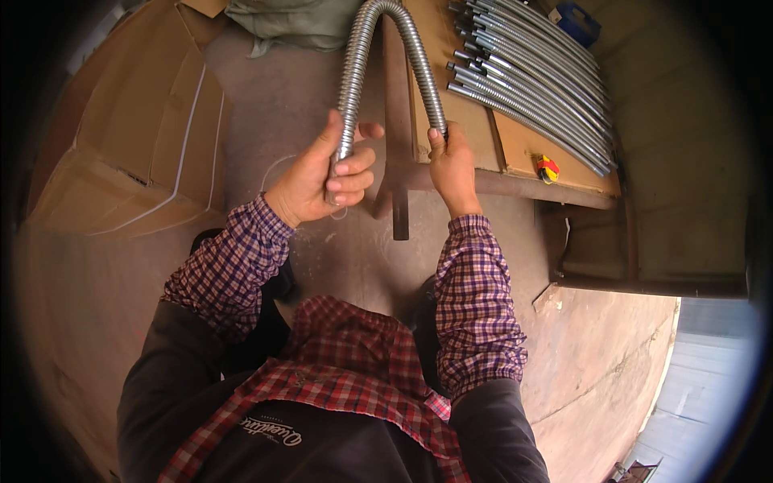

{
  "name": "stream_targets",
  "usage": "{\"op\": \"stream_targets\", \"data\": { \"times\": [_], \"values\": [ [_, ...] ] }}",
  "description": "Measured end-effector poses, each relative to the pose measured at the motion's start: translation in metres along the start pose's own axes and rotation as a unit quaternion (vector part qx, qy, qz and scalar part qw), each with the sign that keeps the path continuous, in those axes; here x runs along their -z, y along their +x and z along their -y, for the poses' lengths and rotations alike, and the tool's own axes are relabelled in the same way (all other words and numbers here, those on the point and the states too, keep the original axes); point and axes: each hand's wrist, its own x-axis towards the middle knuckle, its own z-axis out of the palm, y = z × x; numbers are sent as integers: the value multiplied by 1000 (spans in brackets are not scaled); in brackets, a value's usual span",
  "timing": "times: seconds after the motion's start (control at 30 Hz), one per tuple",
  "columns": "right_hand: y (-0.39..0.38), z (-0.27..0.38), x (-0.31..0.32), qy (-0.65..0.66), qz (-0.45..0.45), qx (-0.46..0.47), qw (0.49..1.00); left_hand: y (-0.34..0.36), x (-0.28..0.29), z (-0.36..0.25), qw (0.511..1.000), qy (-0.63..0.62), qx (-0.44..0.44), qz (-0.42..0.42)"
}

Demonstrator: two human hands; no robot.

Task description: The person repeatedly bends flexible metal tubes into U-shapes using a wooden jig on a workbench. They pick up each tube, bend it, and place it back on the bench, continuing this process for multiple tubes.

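A ribbed silver flexible metal hose [353, 76] is bent into an upside-down U in front of me, its bend at the top edge of the view. My left hand [326, 173] is wrapped round its left end, with the thumb lying up along the hose. At the other end my right hand [452, 165] pinches the hose between thumb and fingers, near the table's edge. To the right, several similar metal hoses [535, 80] lie side by side on the cardboard-covered table [471, 133].
A large strapped cardboard box [133, 153] stands on the left. Beyond it sits a pale green sack [294, 20]. On the table are a red and yellow tape measure [547, 168] and a blue container [576, 24]. The table's metal frame [515, 183] runs close by my right hand.
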Motion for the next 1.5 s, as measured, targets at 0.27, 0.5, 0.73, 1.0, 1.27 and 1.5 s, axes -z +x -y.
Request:
{"op": "stream_targets", "data": {
  "times": [0.27, 0.5, 0.73, 1.0, 1.27, 1.5],
  "values": [
    [-9, 6, -23, 83, 20, -31, 996, 26, -24, 65, 923, 308, -132, -188],
    [-37, 35, 16, 246, 193, -134, 940, 54, 38, 78, 714, 570, -328, -238],
    [-72, 55, 27, 316, 131, -175, 923, 66, 57, 76, 748, 565, -296, -184],
    [-35, 46, 39, 336, 30, -30, 941, 57, -5, 65, 909, 321, -186, -191],
    [-19, 25, 1, 128, -78, 28, 988, 42, -26, 54, 956, 172, -51, -232],
    [-10, 14, -1, 154, 36, -48, 986, 22, -34, 42, 933, 244, -37, -264]
  ]
}}
